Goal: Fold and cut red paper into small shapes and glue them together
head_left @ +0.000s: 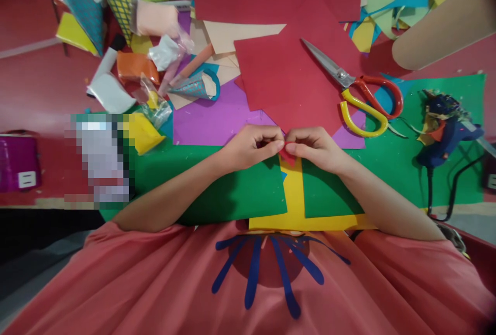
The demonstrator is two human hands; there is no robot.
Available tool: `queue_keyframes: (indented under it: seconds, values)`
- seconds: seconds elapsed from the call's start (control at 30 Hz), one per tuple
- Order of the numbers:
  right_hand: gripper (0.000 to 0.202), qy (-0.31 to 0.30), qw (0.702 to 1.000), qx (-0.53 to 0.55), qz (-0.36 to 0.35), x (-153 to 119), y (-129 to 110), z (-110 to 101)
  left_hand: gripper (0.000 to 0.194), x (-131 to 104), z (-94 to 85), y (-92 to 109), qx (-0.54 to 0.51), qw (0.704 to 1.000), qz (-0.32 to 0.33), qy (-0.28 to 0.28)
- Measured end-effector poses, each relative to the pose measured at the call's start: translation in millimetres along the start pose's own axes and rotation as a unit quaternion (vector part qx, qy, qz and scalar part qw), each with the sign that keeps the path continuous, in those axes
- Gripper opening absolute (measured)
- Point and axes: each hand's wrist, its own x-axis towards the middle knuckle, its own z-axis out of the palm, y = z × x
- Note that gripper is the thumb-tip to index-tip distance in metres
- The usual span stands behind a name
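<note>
Between my two hands is a small red piece of craft sheet [288,155], its pointed end hanging downward. My left hand [256,145] pinches its left side with thumb and forefinger. From the other side, my right hand [314,146] pinches it the same way, and the fingertips nearly meet. Part of the piece is hidden behind the fingers. Below it lie green sheets [232,185] and a yellow sheet [293,195]. Just beyond the hands are a purple sheet [209,123] and a larger red sheet [279,77].
Scissors [343,78] with red and yellow handles lie ahead on the right. A blue glue gun [442,139] and a cardboard tube [437,25] are farther right. At left are clay packets [137,68], decorated paper cones [116,2] and a small cone [197,86].
</note>
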Motion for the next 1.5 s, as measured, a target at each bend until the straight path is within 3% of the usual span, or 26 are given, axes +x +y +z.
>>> queue_keyframes:
  seconds: [0.07,0.2,0.33,0.93,1.17,1.33,1.5]
  values:
    - [0.032,-0.016,0.999,0.02,0.025,0.1,0.9,0.4,0.035,0.1,0.5,-1.5,-0.02,1.0,-0.011,-0.017]
    - [0.031,-0.078,0.981,0.173,0.053,0.3,3.8,-0.4,0.04,-2.1,4.5,-4.3,-0.178,0.981,-0.045,-0.062]
    - [0.03,-0.079,0.96,0.264,0.057,0.6,4.8,1.0,0.035,-3.0,7.8,-5.7,-0.27,0.957,-0.055,-0.086]
    - [0.028,-0.059,0.941,0.323,0.079,1.5,-1.1,4.0,0.031,1.9,7.9,-11.1,-0.397,0.914,-0.045,-0.071]
    - [0.043,-0.012,0.972,0.234,0.021,1.0,3.1,-1.4,0.029,2.7,2.1,-10.3,-0.303,0.947,-0.08,-0.066]
    - [0.04,0.163,0.984,0.061,-0.048,1.1,0.7,-3.5,0.018,1.7,-2.1,-8.5,-0.096,0.995,-0.036,0.019]
    - [0.033,0.18,0.979,-0.082,-0.04,2.8,-1.1,-3.6,0.015,-0.6,-2.8,-12.9,0.111,0.991,0.008,0.078]
